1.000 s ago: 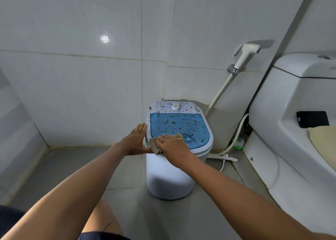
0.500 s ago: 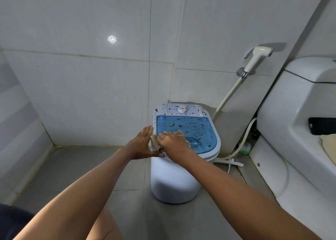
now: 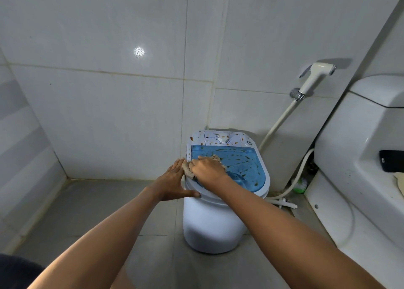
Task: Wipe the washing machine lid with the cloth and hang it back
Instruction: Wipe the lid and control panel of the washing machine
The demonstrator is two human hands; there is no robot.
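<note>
right hand (image 3: 208, 168) has slid the cloth (image 3: 188, 171) up along the lid's left edge since a second ago, now nearer the control panel (image 3: 220, 139). fingers pressed together flat on the cloth, pinning it to the blue lid (image 3: 242, 164). left hand (image 3: 175, 183) open, fingers together against the washer's left rim, thumb hooked under the front lip, bracing the mini washing machine (image 3: 209, 227). cloth sits bunched at the left rim, touching both hands, frayed edge poking out past the knuckles. looks soft, light, limp; best gripped by a gathered corner for hanging. lid still speckled with brown debris, so wiping looks early. small tub probably light, may shift if not braced.
</note>
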